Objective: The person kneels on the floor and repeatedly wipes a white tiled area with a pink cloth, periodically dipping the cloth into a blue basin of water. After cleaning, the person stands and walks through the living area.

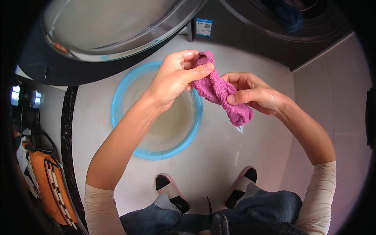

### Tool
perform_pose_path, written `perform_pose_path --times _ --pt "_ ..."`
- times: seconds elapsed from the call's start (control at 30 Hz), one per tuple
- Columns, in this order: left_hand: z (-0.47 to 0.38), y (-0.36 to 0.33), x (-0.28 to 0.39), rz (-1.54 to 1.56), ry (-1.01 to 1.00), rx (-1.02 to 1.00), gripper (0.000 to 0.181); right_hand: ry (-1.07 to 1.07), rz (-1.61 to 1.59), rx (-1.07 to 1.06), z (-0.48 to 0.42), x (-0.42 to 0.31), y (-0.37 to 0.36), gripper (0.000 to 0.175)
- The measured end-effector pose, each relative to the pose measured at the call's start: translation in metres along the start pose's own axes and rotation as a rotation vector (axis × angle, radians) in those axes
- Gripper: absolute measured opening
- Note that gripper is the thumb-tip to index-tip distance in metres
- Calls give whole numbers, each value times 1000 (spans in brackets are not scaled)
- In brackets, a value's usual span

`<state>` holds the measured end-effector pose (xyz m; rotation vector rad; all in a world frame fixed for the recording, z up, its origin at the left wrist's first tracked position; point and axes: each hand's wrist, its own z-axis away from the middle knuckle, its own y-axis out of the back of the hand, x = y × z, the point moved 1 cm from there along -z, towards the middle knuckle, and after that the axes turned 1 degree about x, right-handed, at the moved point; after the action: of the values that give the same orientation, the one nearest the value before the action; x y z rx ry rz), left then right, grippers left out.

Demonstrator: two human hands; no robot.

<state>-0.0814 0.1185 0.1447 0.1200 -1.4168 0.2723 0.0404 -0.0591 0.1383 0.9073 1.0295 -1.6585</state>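
A damp-looking pink terry cloth is stretched slantwise between my two hands, bunched and folded along its length. My left hand pinches its upper end between thumb and fingers. Lower down, my right hand grips the cloth with the thumb on top, and the rolled lower end hangs free. Both hands look wet. Below my left hand and forearm, a light blue plastic basin stands on the floor, holding cloudy water. The forearm hides part of the basin.
A front-loading washer's open glass door reaches over the upper left. At upper right stands a dark machine with dark blue fabric in its drum. An orange folded item lies beyond a black floor strip. My slippered feet are below.
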Motion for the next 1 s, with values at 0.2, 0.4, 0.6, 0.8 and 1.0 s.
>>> perform_pose_path --times 0.2,0.4,0.6,0.8,1.0 --pt "-23 -39 -11 -88 210 -211 14 -67 183 193 80 44 73 24" --pt "-94 -99 -41 -216 121 -137 22 -200 601 778 139 43 126 15" --pt "-148 -160 -47 -439 -348 -101 38 136 1207 1091 181 38 142 23" --pt "-106 -174 -153 -685 -266 9 51 -18 1012 753 168 149 164 50" --pt "-13 -141 -263 -1068 -135 -239 48 -81 1216 592 107 228 219 58"
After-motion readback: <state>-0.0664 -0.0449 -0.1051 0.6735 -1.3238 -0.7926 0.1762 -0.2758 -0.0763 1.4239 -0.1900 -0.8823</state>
